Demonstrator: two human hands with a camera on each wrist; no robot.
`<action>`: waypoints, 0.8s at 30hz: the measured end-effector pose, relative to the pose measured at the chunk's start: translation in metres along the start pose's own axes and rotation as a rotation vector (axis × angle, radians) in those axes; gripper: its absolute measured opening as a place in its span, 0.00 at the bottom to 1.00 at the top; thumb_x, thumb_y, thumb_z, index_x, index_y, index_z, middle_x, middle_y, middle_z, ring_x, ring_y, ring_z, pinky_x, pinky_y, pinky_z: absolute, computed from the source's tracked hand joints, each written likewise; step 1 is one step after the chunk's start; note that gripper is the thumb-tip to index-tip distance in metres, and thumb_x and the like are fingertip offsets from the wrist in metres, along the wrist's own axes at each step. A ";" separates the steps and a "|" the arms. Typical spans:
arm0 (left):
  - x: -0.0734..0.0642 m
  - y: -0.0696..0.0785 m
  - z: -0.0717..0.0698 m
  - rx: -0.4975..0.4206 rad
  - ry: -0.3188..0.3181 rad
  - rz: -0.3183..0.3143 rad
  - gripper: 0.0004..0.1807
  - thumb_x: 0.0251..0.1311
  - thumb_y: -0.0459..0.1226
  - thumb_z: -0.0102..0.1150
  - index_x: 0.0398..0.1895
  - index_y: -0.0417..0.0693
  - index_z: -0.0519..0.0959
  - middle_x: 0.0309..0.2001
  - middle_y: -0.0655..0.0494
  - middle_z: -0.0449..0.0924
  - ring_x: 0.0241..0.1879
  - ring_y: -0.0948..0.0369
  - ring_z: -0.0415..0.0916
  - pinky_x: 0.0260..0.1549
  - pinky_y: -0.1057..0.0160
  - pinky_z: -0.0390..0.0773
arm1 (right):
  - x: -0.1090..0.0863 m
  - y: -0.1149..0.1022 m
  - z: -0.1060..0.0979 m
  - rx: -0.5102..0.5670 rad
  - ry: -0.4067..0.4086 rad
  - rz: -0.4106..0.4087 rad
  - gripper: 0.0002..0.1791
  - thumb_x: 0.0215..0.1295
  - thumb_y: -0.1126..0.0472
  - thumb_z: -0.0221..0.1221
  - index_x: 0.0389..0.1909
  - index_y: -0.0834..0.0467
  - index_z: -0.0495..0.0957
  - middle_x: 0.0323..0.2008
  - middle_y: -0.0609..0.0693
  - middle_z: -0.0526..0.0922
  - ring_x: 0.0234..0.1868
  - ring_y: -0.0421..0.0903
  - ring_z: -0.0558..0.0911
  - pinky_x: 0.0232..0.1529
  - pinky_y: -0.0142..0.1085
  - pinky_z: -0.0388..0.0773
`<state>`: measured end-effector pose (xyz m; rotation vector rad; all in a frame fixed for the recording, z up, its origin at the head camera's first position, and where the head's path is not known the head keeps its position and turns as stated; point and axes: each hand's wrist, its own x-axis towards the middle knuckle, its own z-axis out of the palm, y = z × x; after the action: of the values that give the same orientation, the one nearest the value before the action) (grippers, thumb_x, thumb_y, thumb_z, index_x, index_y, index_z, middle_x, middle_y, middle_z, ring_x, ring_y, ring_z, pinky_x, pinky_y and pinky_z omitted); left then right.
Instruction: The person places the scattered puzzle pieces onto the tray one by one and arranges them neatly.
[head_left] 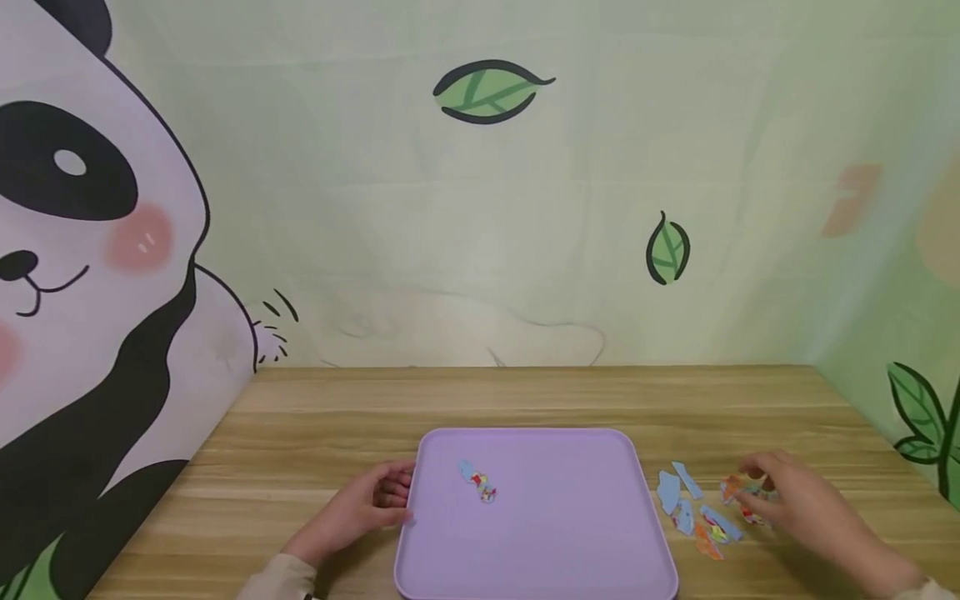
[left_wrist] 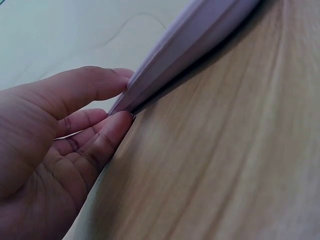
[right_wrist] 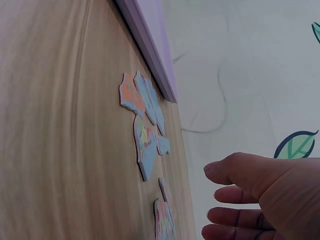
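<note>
My left hand (head_left: 372, 498) is at the left edge of the purple tray (head_left: 555, 533), its thumb and fingertips touching the tray's side with a gap between them. In the left wrist view the fingers (left_wrist: 117, 127) reach the tray's lower edge and the thumb is at the rim. On the tray lies a small strip of puzzle pieces (head_left: 478, 481), blue with red and yellow. My right hand (head_left: 798, 496) hovers over several loose puzzle pieces (head_left: 707, 525) right of the tray, fingers loosely bent. In the right wrist view nothing shows between thumb and fingers; the hand hides some pieces in the head view.
The wooden table (head_left: 360, 404) runs back to a wall cloth (head_left: 360, 217) printed with a panda and leaves. Blue and orange puzzle pieces (right_wrist: 145, 145) lie flat beside the tray's right side, some close together or overlapping.
</note>
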<state>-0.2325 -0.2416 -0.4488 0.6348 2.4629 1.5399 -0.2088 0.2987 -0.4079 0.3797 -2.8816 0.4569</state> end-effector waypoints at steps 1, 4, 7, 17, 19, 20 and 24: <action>0.000 0.000 0.000 0.004 -0.001 0.001 0.35 0.54 0.32 0.67 0.63 0.27 0.64 0.49 0.36 0.75 0.44 0.62 0.75 0.45 0.71 0.78 | 0.000 0.002 0.000 -0.004 -0.014 0.006 0.19 0.55 0.56 0.68 0.43 0.63 0.79 0.39 0.52 0.81 0.34 0.44 0.78 0.29 0.32 0.74; 0.000 -0.002 0.000 0.013 0.003 -0.007 0.35 0.54 0.32 0.67 0.63 0.27 0.64 0.49 0.36 0.75 0.43 0.64 0.75 0.45 0.71 0.78 | -0.001 0.006 0.000 -0.006 -0.030 0.014 0.19 0.54 0.56 0.68 0.43 0.64 0.79 0.39 0.52 0.81 0.34 0.45 0.78 0.30 0.34 0.75; 0.001 -0.002 0.001 0.014 0.005 -0.011 0.35 0.54 0.32 0.67 0.63 0.27 0.64 0.49 0.37 0.75 0.43 0.64 0.75 0.45 0.72 0.78 | -0.001 0.011 0.000 -0.001 -0.042 0.027 0.20 0.54 0.56 0.68 0.42 0.65 0.78 0.39 0.54 0.82 0.35 0.46 0.79 0.32 0.39 0.78; 0.001 0.000 0.002 -0.011 -0.009 -0.024 0.35 0.54 0.32 0.67 0.63 0.26 0.64 0.50 0.35 0.74 0.45 0.60 0.75 0.44 0.71 0.78 | -0.003 0.020 0.001 -0.025 -0.071 0.071 0.20 0.54 0.52 0.68 0.39 0.64 0.78 0.37 0.56 0.81 0.36 0.52 0.80 0.34 0.47 0.80; 0.001 0.001 0.002 -0.018 -0.010 -0.022 0.35 0.55 0.32 0.67 0.63 0.26 0.64 0.50 0.35 0.74 0.45 0.59 0.75 0.44 0.71 0.78 | -0.003 0.020 0.001 -0.033 -0.081 0.083 0.21 0.55 0.51 0.68 0.39 0.65 0.78 0.36 0.56 0.81 0.36 0.52 0.80 0.34 0.48 0.79; 0.001 0.001 0.001 -0.021 -0.009 -0.022 0.35 0.54 0.32 0.67 0.63 0.26 0.64 0.50 0.35 0.74 0.45 0.60 0.75 0.45 0.71 0.78 | -0.003 0.020 0.001 -0.038 -0.080 0.085 0.22 0.55 0.51 0.68 0.39 0.66 0.78 0.36 0.56 0.81 0.36 0.52 0.80 0.34 0.48 0.79; 0.000 0.001 0.001 -0.017 -0.003 -0.016 0.35 0.54 0.32 0.67 0.63 0.26 0.64 0.50 0.35 0.74 0.44 0.60 0.75 0.45 0.71 0.78 | -0.005 0.022 0.002 -0.041 -0.073 0.081 0.26 0.55 0.48 0.67 0.41 0.69 0.78 0.36 0.58 0.81 0.37 0.53 0.81 0.36 0.49 0.79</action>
<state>-0.2322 -0.2404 -0.4481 0.6123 2.4436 1.5511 -0.2103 0.3193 -0.4170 0.2792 -2.9808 0.4046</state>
